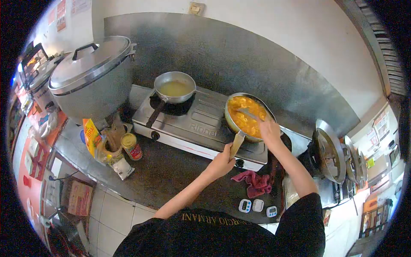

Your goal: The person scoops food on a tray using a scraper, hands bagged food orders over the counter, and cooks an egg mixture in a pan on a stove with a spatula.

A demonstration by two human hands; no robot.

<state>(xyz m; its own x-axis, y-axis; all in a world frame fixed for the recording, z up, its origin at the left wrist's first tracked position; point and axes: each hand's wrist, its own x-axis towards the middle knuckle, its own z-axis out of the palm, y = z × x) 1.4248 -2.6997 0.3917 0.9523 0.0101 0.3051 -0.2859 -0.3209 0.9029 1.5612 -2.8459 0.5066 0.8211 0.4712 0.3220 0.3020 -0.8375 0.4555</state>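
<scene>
My left hand (221, 162) is wrapped round the pale handle of a metal pan (231, 122) on the right burner. Orange-yellow saucy food with lighter chunks (246, 103) fills this pan. Over its right rim, my right hand (270, 129) is closed on a metal spoon (251, 114) whose end dips into the food; its exact shape is partly hidden. On the left burner sits a smaller saucepan (192, 88) holding yellowish liquid, its dark handle pointing toward me. Both pans stand on a two-burner gas stove (201, 128).
A large lidded pot (96, 83) stands left of the stove. Before it are a can (132, 147) and several packets (92, 137). A red cloth (254, 182) and small timers (245, 206) lie at the front edge. More pans (329, 154) stand at right.
</scene>
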